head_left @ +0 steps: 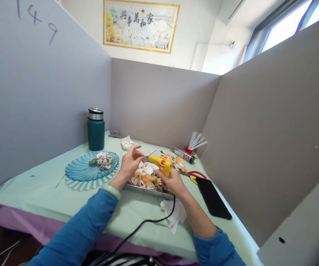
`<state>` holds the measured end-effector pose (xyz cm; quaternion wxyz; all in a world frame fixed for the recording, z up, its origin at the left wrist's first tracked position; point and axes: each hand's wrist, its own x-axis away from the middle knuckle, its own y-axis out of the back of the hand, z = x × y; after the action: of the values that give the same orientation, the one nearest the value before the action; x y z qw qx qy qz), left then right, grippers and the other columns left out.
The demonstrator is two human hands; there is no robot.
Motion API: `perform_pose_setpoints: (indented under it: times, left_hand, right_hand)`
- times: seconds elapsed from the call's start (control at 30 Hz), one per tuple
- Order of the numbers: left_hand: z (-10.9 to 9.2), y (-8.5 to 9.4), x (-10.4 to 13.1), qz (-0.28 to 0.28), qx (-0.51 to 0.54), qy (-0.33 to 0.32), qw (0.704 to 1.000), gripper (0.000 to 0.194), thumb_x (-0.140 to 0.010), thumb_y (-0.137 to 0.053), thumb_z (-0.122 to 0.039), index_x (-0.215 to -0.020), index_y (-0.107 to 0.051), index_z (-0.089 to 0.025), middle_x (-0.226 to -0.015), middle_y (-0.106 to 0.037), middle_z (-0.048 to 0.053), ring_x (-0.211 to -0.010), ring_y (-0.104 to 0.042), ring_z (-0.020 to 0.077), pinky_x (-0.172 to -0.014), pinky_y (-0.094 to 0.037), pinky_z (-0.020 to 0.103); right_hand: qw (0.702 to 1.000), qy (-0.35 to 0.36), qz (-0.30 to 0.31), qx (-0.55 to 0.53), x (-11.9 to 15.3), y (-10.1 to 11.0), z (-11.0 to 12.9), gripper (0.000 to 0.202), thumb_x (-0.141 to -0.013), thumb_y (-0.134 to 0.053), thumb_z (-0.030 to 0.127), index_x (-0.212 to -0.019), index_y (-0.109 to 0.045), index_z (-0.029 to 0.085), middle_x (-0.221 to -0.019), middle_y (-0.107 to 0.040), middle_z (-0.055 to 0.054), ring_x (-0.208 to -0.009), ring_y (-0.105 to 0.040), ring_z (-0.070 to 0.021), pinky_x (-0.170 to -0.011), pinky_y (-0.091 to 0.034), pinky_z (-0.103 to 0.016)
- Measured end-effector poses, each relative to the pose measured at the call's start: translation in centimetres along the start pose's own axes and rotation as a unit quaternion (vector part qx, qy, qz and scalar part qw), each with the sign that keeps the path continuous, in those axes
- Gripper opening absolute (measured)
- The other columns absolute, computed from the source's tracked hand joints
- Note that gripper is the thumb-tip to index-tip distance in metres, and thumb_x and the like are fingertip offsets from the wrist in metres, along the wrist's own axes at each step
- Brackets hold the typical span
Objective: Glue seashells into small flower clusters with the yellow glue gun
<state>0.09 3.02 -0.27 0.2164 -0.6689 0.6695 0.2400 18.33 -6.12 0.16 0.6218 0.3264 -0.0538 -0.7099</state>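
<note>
A: How is the glue gun (162, 164) being held?
B: By its handle in the right hand (172, 181), fingers closed around it, right of centre. The front end is being pointed leftward, probably so that it can be aimed near the other fingers.
A: And the left hand (130, 164)?
B: It is being held at the gun's front end, fingers partly curled, thumb and index close. Whether anything small is being pinched cannot be told.
A: Why the tray (148, 191) beneath?
B: Loose shells (147, 178) are being contained there, presumably for easy reach.
A: The plate (76, 169), left of centre?
B: A shell cluster (104, 161) is being borne on it, perhaps to be kept from mixing.
A: The cord (154, 221)?
B: It is being trailed slack to the bottom edge, seemingly so that the gun is not being tugged.
</note>
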Motion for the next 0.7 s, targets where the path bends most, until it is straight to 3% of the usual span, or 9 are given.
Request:
perform_pose_setpoints:
  times: [0.7]
  left_hand:
    - [-0.89, -0.07, 0.25, -0.009, -0.041, -0.029, 0.999, 0.042, -0.069, -0.063, -0.019, -0.110, -0.055, -0.020, -0.075, -0.066, 0.000, -0.070, -0.063, 0.0152, -0.072, -0.050, 0.030]
  right_hand:
    - [1.000, -0.001, -0.001, 0.008, 0.00, 0.02, 0.21, 0.039, -0.075, -0.059, 0.052, -0.077, -0.065, 0.014, -0.047, -0.055, 0.000, -0.051, -0.055, -0.0153, -0.045, -0.038, -0.021]
